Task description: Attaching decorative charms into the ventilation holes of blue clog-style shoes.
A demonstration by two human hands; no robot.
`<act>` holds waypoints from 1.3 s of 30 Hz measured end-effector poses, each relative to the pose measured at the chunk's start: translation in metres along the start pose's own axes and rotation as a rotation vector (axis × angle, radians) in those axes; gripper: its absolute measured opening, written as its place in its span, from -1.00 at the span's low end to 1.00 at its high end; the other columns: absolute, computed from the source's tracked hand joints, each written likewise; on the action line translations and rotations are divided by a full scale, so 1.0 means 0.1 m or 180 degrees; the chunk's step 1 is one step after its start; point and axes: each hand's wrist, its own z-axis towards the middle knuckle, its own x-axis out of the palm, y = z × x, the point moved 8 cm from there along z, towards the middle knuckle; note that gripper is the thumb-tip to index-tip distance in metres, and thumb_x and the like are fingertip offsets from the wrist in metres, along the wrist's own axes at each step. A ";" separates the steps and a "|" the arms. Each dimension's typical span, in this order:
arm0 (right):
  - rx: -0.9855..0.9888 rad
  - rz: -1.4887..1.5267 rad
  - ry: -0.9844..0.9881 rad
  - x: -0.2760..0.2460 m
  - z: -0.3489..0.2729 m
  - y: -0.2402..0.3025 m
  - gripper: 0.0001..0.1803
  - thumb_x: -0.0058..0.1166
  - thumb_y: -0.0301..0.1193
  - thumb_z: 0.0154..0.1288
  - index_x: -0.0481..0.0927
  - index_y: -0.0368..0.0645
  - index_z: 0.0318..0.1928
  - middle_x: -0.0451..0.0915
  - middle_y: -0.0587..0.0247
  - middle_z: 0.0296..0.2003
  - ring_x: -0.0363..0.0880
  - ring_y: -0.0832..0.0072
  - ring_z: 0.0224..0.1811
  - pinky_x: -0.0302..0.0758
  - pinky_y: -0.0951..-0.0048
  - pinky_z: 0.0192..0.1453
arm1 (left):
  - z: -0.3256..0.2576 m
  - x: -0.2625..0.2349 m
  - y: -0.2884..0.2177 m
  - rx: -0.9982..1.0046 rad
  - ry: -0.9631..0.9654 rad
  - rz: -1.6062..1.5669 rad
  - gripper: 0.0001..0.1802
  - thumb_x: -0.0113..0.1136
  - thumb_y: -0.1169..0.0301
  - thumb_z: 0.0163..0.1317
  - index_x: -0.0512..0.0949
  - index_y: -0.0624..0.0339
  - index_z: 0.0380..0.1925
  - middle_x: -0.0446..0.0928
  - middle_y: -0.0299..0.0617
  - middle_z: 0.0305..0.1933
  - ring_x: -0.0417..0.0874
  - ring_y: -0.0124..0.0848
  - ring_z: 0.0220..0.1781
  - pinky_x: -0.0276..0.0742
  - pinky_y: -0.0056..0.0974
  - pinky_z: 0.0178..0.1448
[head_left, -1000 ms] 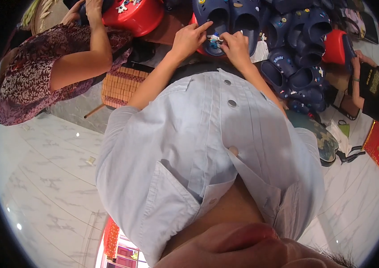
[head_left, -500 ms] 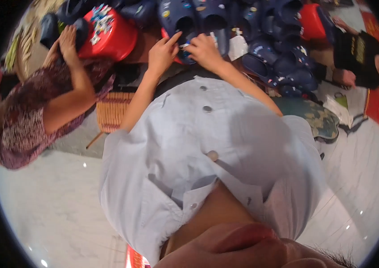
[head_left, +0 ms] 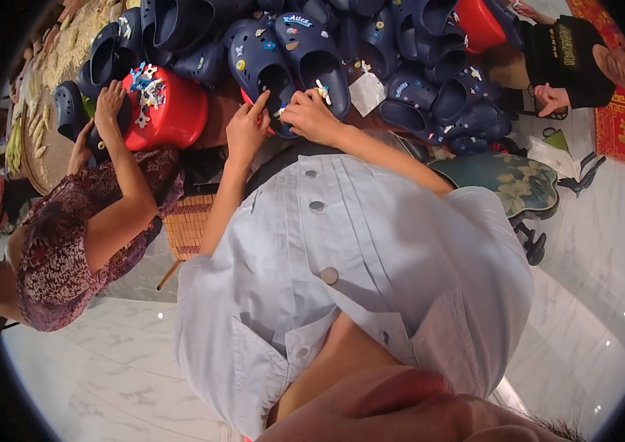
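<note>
A navy clog with small decorative charms on its top stands before me, its heel toward me. My left hand grips its heel end, the index finger reaching into the opening. At the same heel, my right hand has its fingers closed by a small white charm, mostly hidden by the fingertips. Another navy clog stands right beside it, with a white charm on its side. Under the held clog, a red edge shows.
Many charmed navy clogs are piled to the right. At left, a red stool bears loose charms; a person there handles a clog. Another person sits at far right. A white slip lies by the clogs. A padded stool stands right.
The view has shifted, so things sit lower in the picture. My right hand has moved in closer to my left at the clog's heel. The far-right person's hand has opened out.
</note>
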 end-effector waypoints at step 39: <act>0.2203 0.1897 -0.1690 -0.64 -0.37 -0.94 -0.76 0.25 -0.53 0.13 0.67 -0.22 -0.14 0.67 0.28 -0.36 0.61 0.59 -0.30 0.51 0.51 -0.19 | 0.56 -0.47 -0.35 0.1016 -0.1203 0.0143 -0.55 0.34 0.41 0.08 0.58 0.11 0.04 0.56 -0.08 -0.04 0.56 -0.13 0.03 0.46 -0.10 0.05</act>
